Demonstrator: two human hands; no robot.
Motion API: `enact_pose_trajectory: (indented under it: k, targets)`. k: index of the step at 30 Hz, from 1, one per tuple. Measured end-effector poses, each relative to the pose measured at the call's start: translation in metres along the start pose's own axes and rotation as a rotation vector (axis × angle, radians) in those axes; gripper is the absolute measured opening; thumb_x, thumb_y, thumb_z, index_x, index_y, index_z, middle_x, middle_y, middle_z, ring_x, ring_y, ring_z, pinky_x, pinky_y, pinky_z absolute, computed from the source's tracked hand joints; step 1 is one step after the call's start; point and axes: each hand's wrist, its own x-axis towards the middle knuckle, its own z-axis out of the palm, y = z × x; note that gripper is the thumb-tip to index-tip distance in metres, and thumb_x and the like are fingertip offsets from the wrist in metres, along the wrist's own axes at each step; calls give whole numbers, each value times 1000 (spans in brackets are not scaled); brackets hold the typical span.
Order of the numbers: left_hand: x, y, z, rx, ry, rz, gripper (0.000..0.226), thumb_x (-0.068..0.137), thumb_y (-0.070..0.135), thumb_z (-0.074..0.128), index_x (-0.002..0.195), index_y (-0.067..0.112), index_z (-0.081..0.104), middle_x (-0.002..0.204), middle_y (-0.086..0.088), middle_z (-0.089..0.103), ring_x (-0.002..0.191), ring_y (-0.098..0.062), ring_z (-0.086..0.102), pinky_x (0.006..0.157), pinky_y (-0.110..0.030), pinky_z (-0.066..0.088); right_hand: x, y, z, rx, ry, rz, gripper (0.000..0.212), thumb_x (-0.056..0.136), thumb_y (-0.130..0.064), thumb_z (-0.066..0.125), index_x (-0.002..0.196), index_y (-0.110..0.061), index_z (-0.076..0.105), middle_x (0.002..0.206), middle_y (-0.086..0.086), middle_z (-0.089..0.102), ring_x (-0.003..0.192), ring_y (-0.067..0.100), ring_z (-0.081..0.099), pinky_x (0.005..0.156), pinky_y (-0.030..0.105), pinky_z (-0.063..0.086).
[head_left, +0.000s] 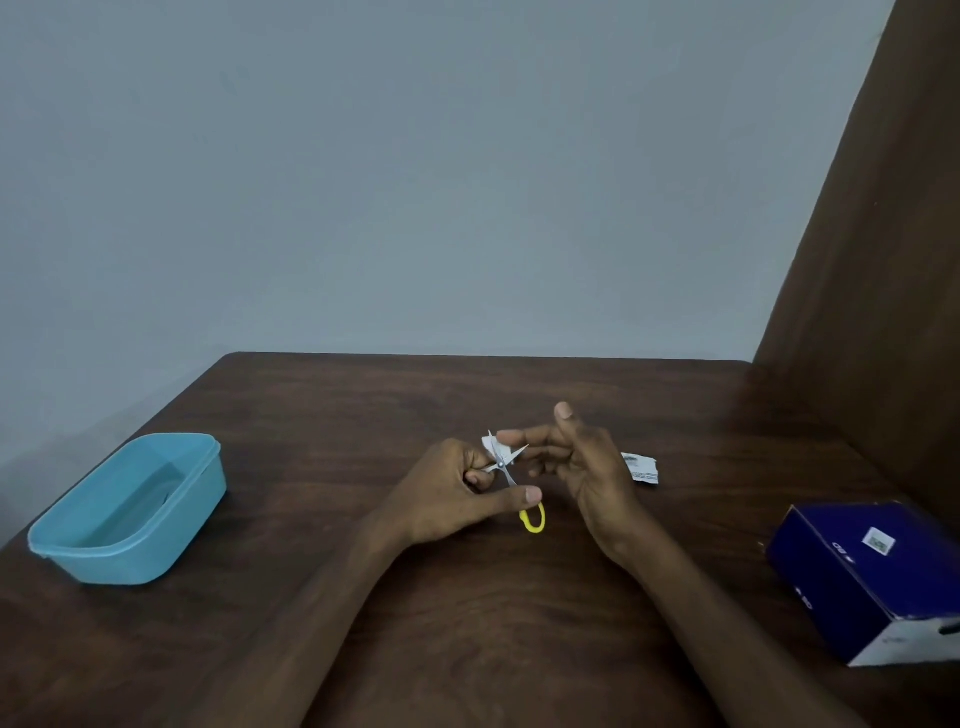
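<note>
Past my forearms (322, 623), my left hand (452, 493) curls round the yellow-handled scissors (506, 470) over the middle of the table (363, 405). Their blades are parted at a white scrap (490, 445), ready to snip. My right hand (582, 462), fingers spread and thumb raised, steadies the scrap with one fingertip.

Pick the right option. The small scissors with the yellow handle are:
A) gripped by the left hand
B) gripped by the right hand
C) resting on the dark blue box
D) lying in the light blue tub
A: the left hand grips the scissors, with the yellow loop below its thumb, while the right hand only touches a white scrap at the blades.
</note>
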Motion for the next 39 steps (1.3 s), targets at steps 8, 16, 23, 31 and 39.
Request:
enact_pose_trajectory:
  k: [8,16,23,31,39]
  targets:
    - [0,-1,1,36,5,-20,76,84,41,90,55,24,23,49,12,25,49,-10,22,51,-22,25,3,3,9,262,-6,12,63,97,-45,51,117,10,73,125,20,77,113,29,74,99,39,56]
    - [1,-5,2,-42,73,-33,78,81,55,89,62,16,24,57,1,28,57,-19,25,58,-35,26,6,10,-4,-41,163,-111,34,97,-42,65,90,-17,87,102,12,83,89,27,73,85,47,55]
    - [2,-3,-2,-80,128,-59,79,78,63,85,63,14,25,57,2,27,56,-18,23,57,-35,23,1,4,5,201,69,-92,26,89,-34,70,84,-15,87,106,14,82,87,24,77,82,35,59]
    - [2,-3,2,-84,111,-61,78,79,61,86,64,20,22,57,0,27,57,-19,22,55,-34,23,3,8,-10,-29,214,-119,29,98,-38,68,93,-17,87,105,10,83,94,29,76,90,53,60]
    - [0,-3,1,-81,114,-57,78,81,58,87,64,17,23,59,-3,27,59,-23,22,56,-35,23,0,-4,1,450,102,-99,30,83,-31,85,99,-5,83,115,23,79,89,25,77,83,32,62]
